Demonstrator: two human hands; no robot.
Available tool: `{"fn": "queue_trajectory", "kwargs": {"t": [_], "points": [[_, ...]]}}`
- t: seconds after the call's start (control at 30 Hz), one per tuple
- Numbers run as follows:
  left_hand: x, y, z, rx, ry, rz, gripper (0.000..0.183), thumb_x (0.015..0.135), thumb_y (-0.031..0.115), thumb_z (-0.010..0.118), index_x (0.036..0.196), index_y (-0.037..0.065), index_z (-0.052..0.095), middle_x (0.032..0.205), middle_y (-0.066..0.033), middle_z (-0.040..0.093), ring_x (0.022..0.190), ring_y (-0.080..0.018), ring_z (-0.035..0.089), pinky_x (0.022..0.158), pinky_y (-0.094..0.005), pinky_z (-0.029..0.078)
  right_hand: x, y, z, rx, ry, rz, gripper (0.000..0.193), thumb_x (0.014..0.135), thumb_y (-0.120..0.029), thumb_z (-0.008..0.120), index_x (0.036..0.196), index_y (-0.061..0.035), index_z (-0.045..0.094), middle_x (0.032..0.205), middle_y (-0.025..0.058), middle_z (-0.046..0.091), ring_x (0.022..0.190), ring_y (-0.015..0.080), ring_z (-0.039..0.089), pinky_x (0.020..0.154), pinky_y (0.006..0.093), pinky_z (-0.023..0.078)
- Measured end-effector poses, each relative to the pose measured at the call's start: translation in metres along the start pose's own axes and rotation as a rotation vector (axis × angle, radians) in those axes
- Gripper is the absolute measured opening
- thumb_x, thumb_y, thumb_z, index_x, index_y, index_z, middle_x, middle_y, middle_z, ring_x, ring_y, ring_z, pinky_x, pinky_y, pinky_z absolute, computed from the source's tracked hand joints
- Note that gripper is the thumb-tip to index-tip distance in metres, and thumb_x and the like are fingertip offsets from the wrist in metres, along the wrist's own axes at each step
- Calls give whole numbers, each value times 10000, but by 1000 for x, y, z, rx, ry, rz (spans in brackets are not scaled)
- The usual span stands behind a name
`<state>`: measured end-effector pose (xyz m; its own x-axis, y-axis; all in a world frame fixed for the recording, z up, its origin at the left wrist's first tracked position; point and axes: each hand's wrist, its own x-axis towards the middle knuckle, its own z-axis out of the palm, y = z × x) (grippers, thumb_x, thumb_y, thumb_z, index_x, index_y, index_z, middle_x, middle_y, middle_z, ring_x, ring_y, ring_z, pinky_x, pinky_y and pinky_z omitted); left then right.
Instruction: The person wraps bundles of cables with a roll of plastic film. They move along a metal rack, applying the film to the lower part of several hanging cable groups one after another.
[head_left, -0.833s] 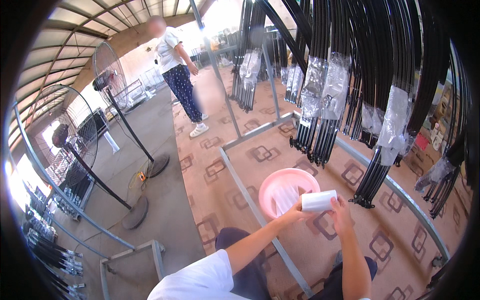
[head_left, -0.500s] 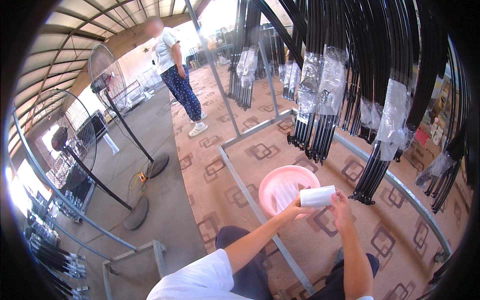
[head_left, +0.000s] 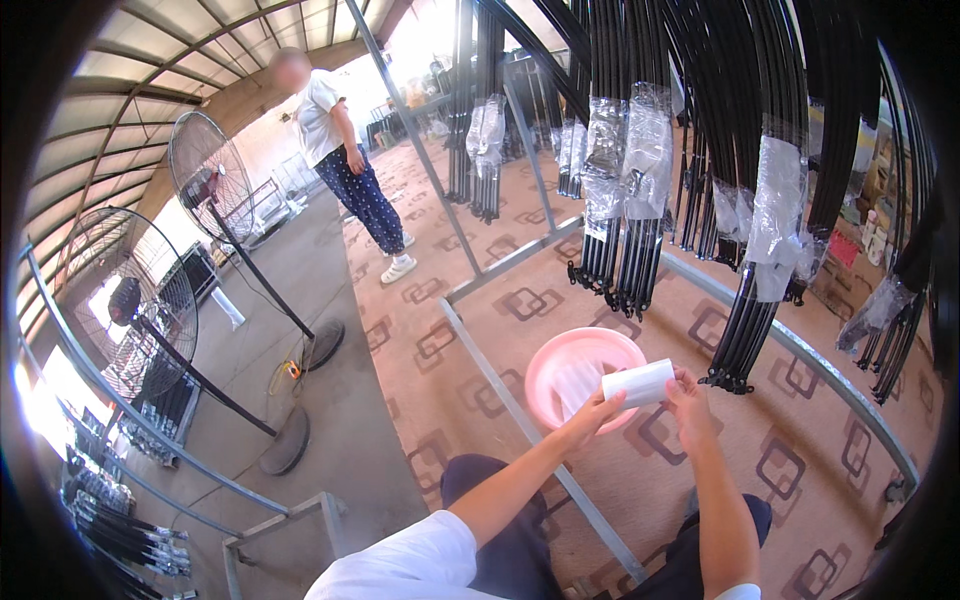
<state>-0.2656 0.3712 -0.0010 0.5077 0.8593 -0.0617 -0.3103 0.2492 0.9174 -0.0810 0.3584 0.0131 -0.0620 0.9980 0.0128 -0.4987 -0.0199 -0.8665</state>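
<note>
Between my two hands is a whitish, glossy roll of plastic film (head_left: 638, 384), tilted slightly up toward its right end. My left hand (head_left: 594, 415) is closed on its left end from below. The fingers of my right hand (head_left: 688, 402) pinch its right end. Just below and behind the roll sits a round pink basin (head_left: 538, 372) on the carpet, with pale whitish film or sheets (head_left: 577, 386) lying in it. The roll and my left hand cover part of the basin's near right side.
Bundles of black cables (head_left: 625, 265), partly wrapped in clear plastic, hang ahead and to the right. A grey metal frame (head_left: 500, 385) runs along the patterned carpet (head_left: 440, 345). Two standing fans (head_left: 215, 185) are on the left. Another person (head_left: 345, 160) stands farther back.
The roll has tipped a little, its right end now higher. Both hands keep hold of it. The whole view has shifted slightly.
</note>
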Motion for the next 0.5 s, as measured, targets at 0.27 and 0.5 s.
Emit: {"fn": "queue_trajectory", "kwargs": {"t": [0.27, 0.5], "points": [[4, -5, -10, 224, -131, 96, 539, 837, 332, 509, 1238, 9, 346, 1227, -77, 408, 1157, -172, 364, 982, -306, 268, -3, -6, 3, 18, 1, 32, 141, 800, -132, 570, 909, -98, 487, 1016, 20, 516, 932, 122, 496, 838, 309, 394], [0, 5, 5, -172, -90, 54, 581, 862, 383, 443, 1288, 32, 260, 1266, -69, 344, 1199, -164, 295, 1015, -302, 219, -4, -1, -1, 31, -34, -19, 148, 794, -98, 571, 898, -95, 466, 1103, 26, 473, 961, 152, 477, 863, 334, 382]]}}
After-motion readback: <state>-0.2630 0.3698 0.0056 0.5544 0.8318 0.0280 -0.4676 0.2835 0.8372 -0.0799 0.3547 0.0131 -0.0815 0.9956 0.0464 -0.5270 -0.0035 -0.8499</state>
